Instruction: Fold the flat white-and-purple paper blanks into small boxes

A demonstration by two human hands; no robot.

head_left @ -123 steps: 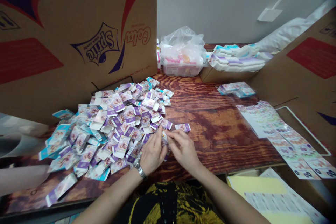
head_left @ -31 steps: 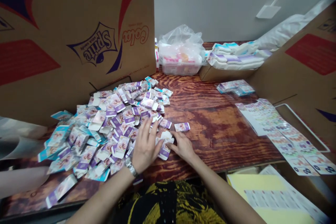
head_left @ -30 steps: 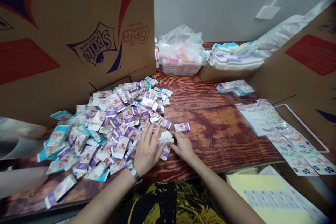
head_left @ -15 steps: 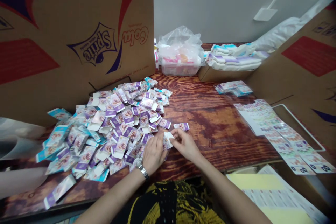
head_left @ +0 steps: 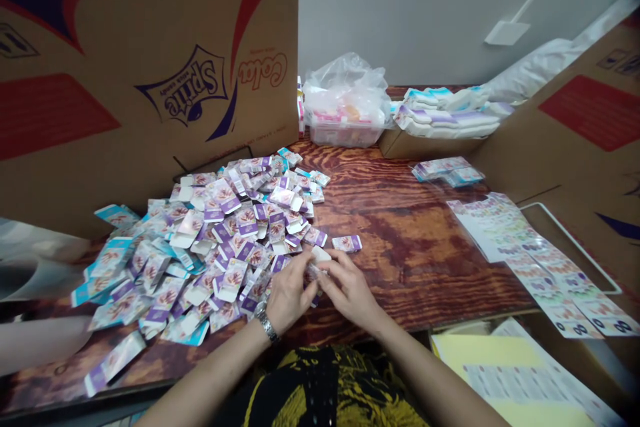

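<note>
Both my hands meet at the right edge of a heap of small purple, white and blue boxes [head_left: 230, 213]. Between them is one small box [head_left: 321, 255] with a white flap showing, its lower part hidden by fingers. My left hand [head_left: 291, 290], with a metal watch on the wrist, grips its left side with thumb and fingers. The fingertips of my right hand [head_left: 350, 288] close on its right side. Just beyond the hands, a single purple-ended box [head_left: 347, 243] lies on the wooden table [head_left: 400, 227].
Large cartons stand at left [head_left: 150, 47] and right [head_left: 575, 140]. Behind are a bagged plastic tub [head_left: 345, 130] and an open carton [head_left: 425, 145] of packets. Printed sheets [head_left: 540, 260] lie at right; yellow sheets [head_left: 495, 360] are below. A person's arm [head_left: 45, 343] shows at left.
My hands have closed in around the small box, which shows less of its printed face and has tilted, white flap up. The whole view has shifted slightly.
</note>
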